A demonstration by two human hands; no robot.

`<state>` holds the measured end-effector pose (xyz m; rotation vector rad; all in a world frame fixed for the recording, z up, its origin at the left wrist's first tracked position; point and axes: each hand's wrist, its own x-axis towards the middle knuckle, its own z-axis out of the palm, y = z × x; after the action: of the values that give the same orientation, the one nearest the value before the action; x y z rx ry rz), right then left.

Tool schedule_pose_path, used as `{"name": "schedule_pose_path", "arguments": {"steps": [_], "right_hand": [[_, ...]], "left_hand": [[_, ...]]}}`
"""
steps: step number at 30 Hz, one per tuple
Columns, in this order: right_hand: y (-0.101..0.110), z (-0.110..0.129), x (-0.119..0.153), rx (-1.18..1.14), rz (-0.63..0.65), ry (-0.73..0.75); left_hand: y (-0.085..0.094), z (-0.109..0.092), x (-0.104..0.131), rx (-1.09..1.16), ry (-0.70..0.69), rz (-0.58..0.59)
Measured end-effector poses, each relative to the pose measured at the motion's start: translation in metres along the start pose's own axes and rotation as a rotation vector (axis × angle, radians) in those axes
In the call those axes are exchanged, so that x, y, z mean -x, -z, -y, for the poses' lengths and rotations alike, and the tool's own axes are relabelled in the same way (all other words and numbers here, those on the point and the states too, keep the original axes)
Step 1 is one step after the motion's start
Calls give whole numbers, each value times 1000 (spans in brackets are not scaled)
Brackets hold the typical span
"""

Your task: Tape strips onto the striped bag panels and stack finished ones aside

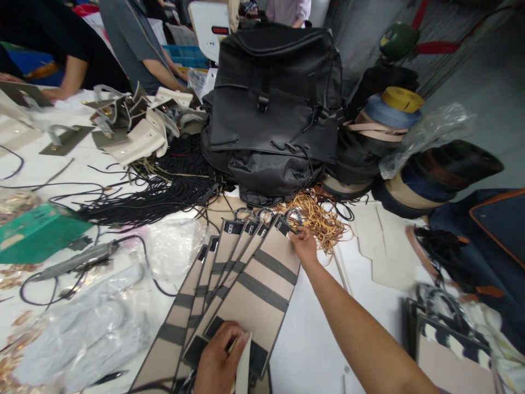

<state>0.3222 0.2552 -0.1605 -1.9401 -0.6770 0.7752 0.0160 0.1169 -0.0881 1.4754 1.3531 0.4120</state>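
Beige panels w/ dark bands [164, 350] lie fanned on the white table [307, 339], directly in front of the wearer, overlapping at a slant. Prob. spread that way so each top end, w/ its dark patch, shows & can be got at separately. The top panel [248, 309] lies over the others, angled up to the right.

R hand [304, 245] has fingers & thumb together on the top panel's upper right edge, just by the corner; looks like a light pinch, prob. to steady that end w/o covering the face. L hand [221, 358] is at the lower end, closed on a pale strip [243, 364] btwn thumb & fingers, knuckles over the panel's dark lower patch. Can't tell if it also presses the panel down. Hands at opp. ends prob. stop the piece from swivelling on the loose pile.

Orange cords [322, 216] are heaped just past the R hand, black cords [180, 191] further L, prob. for easy reach. Black backpack [279, 115] stands upright behind, prob. out of the hands' way.
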Motion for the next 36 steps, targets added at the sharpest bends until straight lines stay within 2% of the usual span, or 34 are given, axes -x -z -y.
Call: {"name": "schedule_pose_path", "arguments": {"steps": [4, 7, 9, 11, 13, 14, 15, 17, 18, 20, 22, 25, 28, 32, 36], "right_hand": [[0, 8, -6, -41, -51, -44], [10, 28, 10, -58, -37, -29], [19, 39, 44, -74, 58, 5], [27, 44, 95, -87, 243, 34], [34, 42, 155, -99, 515, 34], [36, 39, 183, -131, 752, 18], [37, 36, 207, -161, 864, -17], [37, 32, 241, -201, 913, -81], [37, 32, 250, -211, 873, -100], [37, 34, 255, -217, 813, -112], [40, 39, 253, -210, 835, -112], [47, 46, 250, -144, 868, -59], [54, 54, 250, -35, 860, 131], [60, 66, 246, 116, 860, 397], [62, 73, 234, 205, 881, 432]], "left_hand": [[1, -9, 3, 94, 114, -31], [0, -18, 10, 146, 164, -62], [-1, -22, 16, 177, 186, -96], [-2, -25, 22, 240, 220, -127], [-3, -27, 29, 320, 226, -147], [-3, -28, 33, 348, 214, -154], [-3, -29, 37, 364, 198, -162], [-2, -31, 44, 379, 176, -158], [-2, -32, 47, 389, 172, -143], [-1, -33, 53, 423, 153, -111], [1, -33, 59, 420, 117, -102], [3, -36, 66, 283, 74, -115], [5, -45, 69, 126, 29, -93], [7, -55, 69, 26, -28, -64], [8, -54, 65, -105, -31, -63]]}}
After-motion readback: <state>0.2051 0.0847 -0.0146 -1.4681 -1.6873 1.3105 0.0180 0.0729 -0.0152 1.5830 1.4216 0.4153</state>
